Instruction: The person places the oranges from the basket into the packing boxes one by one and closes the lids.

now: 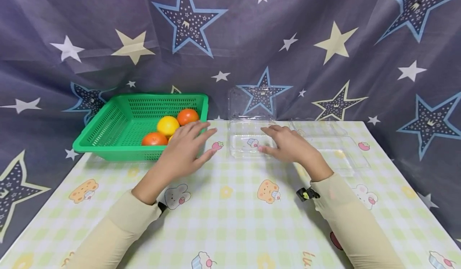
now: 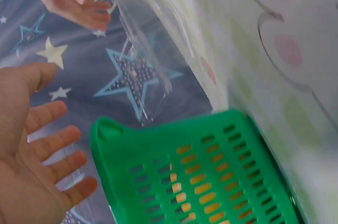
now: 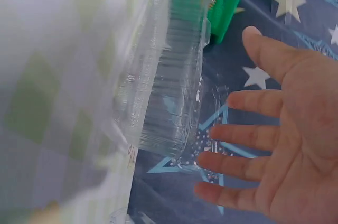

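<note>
My left hand (image 1: 183,151) hovers by the right end of a green plastic basket (image 1: 108,149), its fingers spread and nothing in them. Inside the basket lie two orange-red round fruits (image 1: 154,139) and a yellow one (image 1: 168,125); part of another yellow fruit shows behind the hand. My right hand (image 1: 289,145) reaches over the right side of a clear plastic clamshell box (image 1: 239,143), its fingers extended and holding nothing. The box stands open, its lid (image 1: 252,105) raised at the back. In the right wrist view, the fingers (image 3: 248,135) are spread beside the clear box (image 3: 169,76).
Further right on the table lies another clear plastic container (image 1: 338,157), partly behind my right hand. The table wears a checked cloth (image 1: 230,221) with cartoon prints. A dark star-patterned curtain (image 1: 223,41) hangs along the back edge.
</note>
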Tool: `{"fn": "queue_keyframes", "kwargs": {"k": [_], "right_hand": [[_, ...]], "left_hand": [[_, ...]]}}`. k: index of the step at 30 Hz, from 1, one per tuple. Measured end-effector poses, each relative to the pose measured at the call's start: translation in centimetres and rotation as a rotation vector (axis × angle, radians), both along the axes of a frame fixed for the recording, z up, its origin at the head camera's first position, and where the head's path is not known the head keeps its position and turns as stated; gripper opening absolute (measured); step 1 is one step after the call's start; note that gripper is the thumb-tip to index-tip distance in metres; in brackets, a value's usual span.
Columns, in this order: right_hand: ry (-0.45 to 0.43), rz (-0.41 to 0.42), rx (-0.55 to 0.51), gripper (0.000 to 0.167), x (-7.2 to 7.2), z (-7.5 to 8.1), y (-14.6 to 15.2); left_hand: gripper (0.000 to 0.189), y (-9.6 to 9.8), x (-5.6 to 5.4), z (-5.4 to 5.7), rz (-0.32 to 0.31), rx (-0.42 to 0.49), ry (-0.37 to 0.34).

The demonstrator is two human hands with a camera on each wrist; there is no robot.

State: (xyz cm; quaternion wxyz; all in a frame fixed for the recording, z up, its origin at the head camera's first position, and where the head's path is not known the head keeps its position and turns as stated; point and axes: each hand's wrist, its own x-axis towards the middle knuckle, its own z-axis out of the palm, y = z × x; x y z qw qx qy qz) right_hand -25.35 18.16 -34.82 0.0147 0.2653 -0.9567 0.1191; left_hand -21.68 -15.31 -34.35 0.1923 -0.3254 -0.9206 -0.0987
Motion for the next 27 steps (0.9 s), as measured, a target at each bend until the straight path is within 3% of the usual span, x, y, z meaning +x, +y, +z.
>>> {"fn": "queue_keyframes", "kwargs": {"k": [7,18,22,27], "right_hand": [[-0.069,-0.043,-0.107,0.073,-1.7,0.2,0.3],[-0.090,-0.291,-0.265,0.057,-3.3,0.0,1.2],[-0.138,-0.364,-0.327,0.052,-3.5,-0.3,1.6],[-0.180,-0.436,-0.379,0.047,-3.8,-0.7,1.9]], "left_hand": [[0.056,-2.3,-0.6,0.8,0.139,0.051,-0.019],[0.046,-6.2,-1.7,1.5,0.321,0.130,-0.034],[0.048,-7.6,-2.4,2.1,0.349,0.128,-0.172],[0.053,-10.2,-3.7,3.6,0.365,0.080,-0.479]]}}
